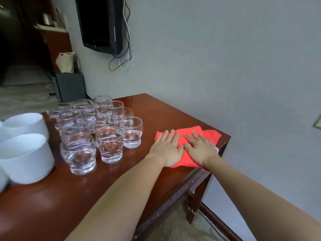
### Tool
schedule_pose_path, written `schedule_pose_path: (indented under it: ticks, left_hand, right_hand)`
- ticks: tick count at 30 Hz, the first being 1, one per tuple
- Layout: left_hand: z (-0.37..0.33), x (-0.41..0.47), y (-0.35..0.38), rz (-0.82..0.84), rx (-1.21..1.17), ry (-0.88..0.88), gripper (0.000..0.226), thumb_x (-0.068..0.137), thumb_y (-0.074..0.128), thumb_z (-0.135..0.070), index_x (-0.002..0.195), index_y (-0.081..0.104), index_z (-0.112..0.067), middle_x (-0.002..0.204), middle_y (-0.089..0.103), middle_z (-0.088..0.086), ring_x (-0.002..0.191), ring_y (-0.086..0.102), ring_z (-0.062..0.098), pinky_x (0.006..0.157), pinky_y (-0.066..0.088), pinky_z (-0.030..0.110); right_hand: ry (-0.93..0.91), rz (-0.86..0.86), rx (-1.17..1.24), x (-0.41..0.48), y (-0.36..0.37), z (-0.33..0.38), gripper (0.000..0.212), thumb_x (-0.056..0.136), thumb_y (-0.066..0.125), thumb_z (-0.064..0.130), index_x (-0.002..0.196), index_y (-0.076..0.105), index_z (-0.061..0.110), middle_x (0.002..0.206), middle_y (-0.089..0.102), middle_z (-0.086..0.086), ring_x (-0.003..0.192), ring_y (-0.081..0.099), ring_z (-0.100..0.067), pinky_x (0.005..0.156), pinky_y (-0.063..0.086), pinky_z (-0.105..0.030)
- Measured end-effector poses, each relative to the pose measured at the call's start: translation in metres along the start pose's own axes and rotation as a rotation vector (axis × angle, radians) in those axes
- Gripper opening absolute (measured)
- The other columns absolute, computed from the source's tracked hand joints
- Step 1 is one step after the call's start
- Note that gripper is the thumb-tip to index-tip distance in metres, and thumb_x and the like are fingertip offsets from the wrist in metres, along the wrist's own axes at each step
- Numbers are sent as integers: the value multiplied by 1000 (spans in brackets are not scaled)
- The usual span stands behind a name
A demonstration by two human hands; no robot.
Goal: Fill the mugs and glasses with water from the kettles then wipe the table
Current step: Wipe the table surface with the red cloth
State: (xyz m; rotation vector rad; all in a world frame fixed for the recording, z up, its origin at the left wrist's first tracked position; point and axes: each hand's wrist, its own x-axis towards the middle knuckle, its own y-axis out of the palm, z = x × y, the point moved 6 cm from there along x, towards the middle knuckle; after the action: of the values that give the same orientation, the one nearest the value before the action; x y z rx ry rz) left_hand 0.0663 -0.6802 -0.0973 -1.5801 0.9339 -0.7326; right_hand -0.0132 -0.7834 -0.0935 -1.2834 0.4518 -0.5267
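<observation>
Head view: both hands are lying open and flat, the left hand (167,148) and right hand (199,148) pressing side by side on a red cloth (188,136) on the brown surface (156,108). Glasses (102,129) holding water are standing left of the hands, white mugs (26,146) farther left.

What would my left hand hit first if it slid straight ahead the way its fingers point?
Probably nothing on the table: the left hand points over the red cloth toward the table's bare far edge, then the wall. The glasses sit off to its left.
</observation>
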Motion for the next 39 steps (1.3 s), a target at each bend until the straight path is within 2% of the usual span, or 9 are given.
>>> schedule_pose_path:
  ticks: [6, 13, 24, 34, 39]
  left_hand:
    - [9, -75, -1, -27, -91, -29, 63, 105, 19, -40, 158, -1, -13, 166, -6, 4, 152, -8, 19, 123, -7, 37]
    - [28, -144, -1, -30, -79, -96, 63, 105, 17, -40, 158, 2, -11, 166, -7, 4, 152, -9, 19, 123, -7, 37]
    - [89, -247, -12, -70, -80, -231, 62, 105, 18, -39, 158, 1, -11, 166, -7, 4, 152, -8, 19, 123, -6, 37]
    - [152, -358, -24, -97, -56, -368, 61, 106, 20, -37, 157, 1, -10, 166, -5, 7, 152, -5, 23, 123, -2, 40]
    - [179, -414, -30, -104, -54, -432, 61, 107, 20, -37, 158, 1, -10, 166, -5, 7, 152, -4, 22, 123, -2, 36]
  right_hand:
    - [-121, -51, -24, -60, 7, 42, 53, 103, 31, 40, 155, 32, 32, 168, 6, 8, 155, -4, -20, 124, -3, -46]
    - [-166, -14, 35, -106, 21, 84, 52, 103, 34, 38, 154, 34, 31, 166, 14, 10, 154, 7, -18, 124, 2, -45]
    - [-279, 46, -29, -162, 43, 181, 52, 104, 30, 42, 156, 28, 34, 167, 13, 10, 154, 9, -21, 124, 5, -47]
    - [-440, 155, -81, -218, 68, 292, 56, 105, 24, 43, 159, 18, 30, 168, 4, 9, 155, 2, -23, 123, 1, -51]
    - [-528, 174, -90, -248, 80, 342, 57, 105, 24, 44, 159, 17, 30, 168, 6, 10, 154, 5, -25, 122, 4, -49]
